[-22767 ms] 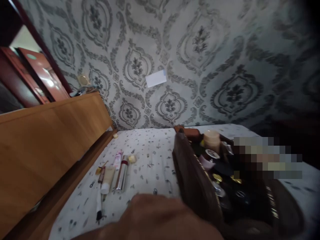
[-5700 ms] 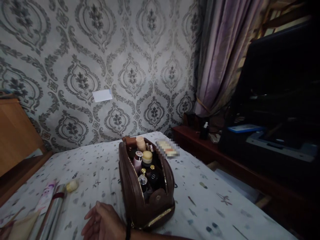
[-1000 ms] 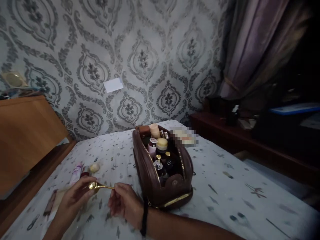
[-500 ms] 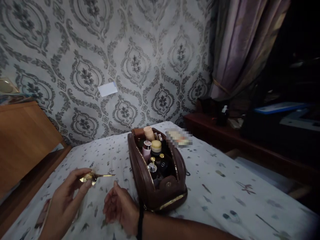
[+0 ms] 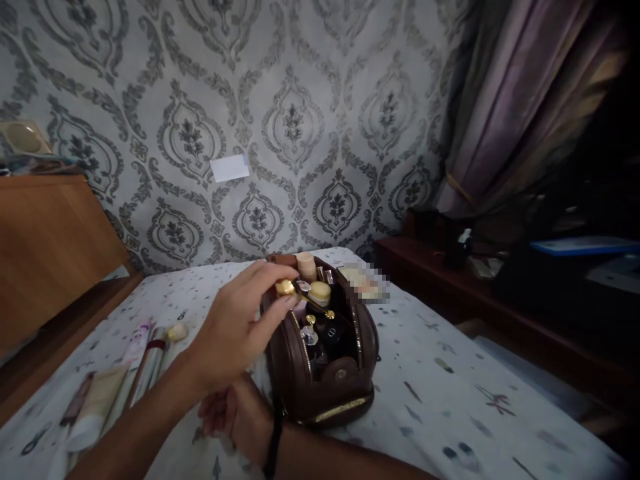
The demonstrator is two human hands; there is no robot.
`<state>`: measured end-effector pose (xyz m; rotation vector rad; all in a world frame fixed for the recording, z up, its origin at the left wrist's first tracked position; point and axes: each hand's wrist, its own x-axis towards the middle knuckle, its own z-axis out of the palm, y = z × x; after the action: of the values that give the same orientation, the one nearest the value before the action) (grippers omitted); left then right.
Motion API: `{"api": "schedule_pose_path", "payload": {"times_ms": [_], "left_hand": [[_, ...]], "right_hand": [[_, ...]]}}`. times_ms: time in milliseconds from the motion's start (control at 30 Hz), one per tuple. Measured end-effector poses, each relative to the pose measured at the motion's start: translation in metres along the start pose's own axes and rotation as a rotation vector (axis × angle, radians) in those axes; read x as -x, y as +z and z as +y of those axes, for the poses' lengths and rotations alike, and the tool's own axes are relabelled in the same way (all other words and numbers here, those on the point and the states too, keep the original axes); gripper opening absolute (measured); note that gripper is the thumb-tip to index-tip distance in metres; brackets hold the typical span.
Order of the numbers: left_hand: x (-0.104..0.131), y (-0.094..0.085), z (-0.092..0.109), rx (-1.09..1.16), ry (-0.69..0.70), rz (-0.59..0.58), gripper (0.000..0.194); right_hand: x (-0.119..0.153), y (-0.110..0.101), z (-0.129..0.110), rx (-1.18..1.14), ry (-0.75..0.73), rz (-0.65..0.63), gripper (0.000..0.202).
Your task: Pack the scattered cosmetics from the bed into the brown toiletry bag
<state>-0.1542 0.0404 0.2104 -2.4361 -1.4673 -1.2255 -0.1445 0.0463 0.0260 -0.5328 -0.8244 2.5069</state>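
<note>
My left hand (image 5: 243,310) is over the left rim of a brown cosmetic bag (image 5: 295,393), its thumb and fingers pinching a shiny gold ornament with a thin stem (image 5: 286,287). The stem points right and down, above the bag's contents. Unzipped and open at the top, the bag holds a peach-coloured jar (image 5: 306,265), a yellow-lidded jar (image 5: 320,293), a black bottle (image 5: 331,335) and other small bottles. Below my left wrist, my right hand (image 5: 240,413) rests by the bag's near left side with fingers curled, and nothing shows in it; my left forearm partly hides it.
A tube (image 5: 95,407) and several slim cosmetics lie at left on the patterned bed sheet (image 5: 425,400). A blurred-out flat item (image 5: 363,283) lies right of the bag. A wooden headboard-like panel (image 5: 55,247) stands at left, a dark red shelf (image 5: 415,280) at right.
My left hand has moved right and up with the gold ornament, from beside the bag to above its opening. The cosmetics at left are now uncovered. My right hand has barely moved.
</note>
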Motion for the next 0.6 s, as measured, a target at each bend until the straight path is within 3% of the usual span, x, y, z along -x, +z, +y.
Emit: {"api": "schedule_pose_path", "payload": {"times_ms": [267, 467, 600], "left_hand": [[-0.027, 0.03, -0.001, -0.087, -0.02, -0.178, 0.017], [-0.041, 0.039, 0.008, -0.211, -0.071, -0.293, 0.012], [-0.045, 0.045, 0.012, -0.243, -0.096, -0.364, 0.009]], "right_hand": [[-0.003, -0.003, 0.006, 0.052, -0.054, 0.001, 0.066], [-0.008, -0.003, 0.013, 0.098, -0.029, 0.076, 0.057], [-0.013, -0.005, 0.02, 0.133, -0.082, 0.056, 0.056]]}}
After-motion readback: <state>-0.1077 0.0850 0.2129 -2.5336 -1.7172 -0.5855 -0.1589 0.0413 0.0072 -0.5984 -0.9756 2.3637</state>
